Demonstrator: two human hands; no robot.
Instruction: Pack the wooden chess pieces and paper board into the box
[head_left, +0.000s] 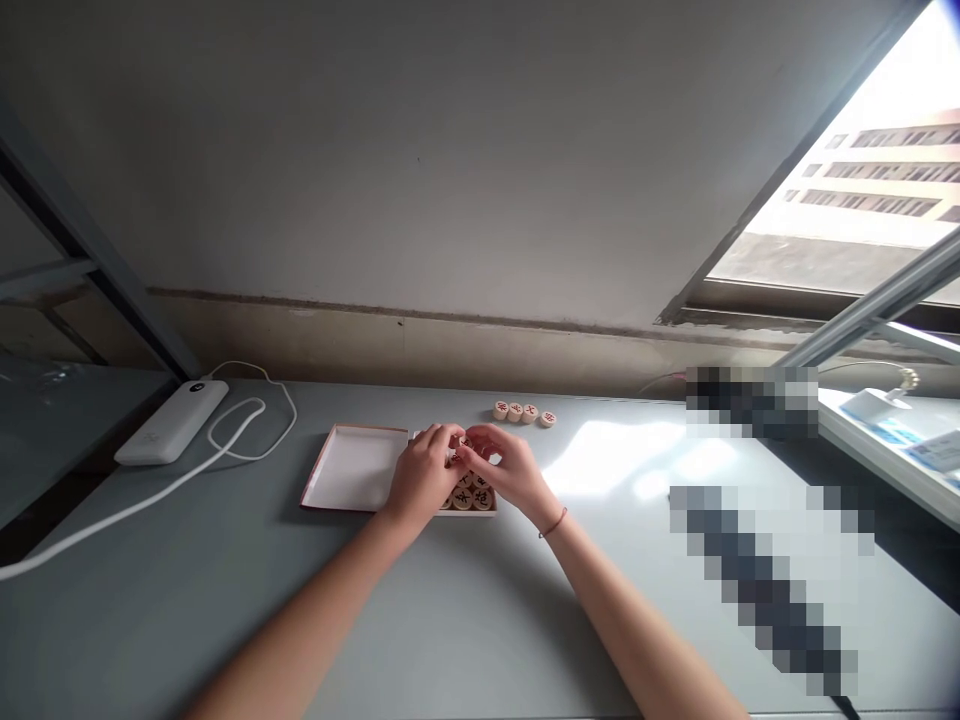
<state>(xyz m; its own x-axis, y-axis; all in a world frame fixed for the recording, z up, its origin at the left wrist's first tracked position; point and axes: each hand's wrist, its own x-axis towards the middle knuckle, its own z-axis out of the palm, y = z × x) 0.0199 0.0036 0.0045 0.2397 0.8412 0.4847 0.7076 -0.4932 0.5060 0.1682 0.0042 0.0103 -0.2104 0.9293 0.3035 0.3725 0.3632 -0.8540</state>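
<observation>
My left hand and my right hand meet over a shallow open box of xiangqi pieces. Fingers of both curl around a round wooden xiangqi piece, mostly covered by the fingertips. Below them, more xiangqi pieces with dark characters lie face up in the box tray. My hands hide much of that tray. To the left, the white-lined lid lies open. Behind my right hand, a short row of several xiangqi pieces with red characters rests on the grey tabletop.
A white power bank with a white cable occupies the left side. Pixelated dark objects lie at the right, beside a white tray-like surface. A wall closes off the back; metal frame bars slant at both sides.
</observation>
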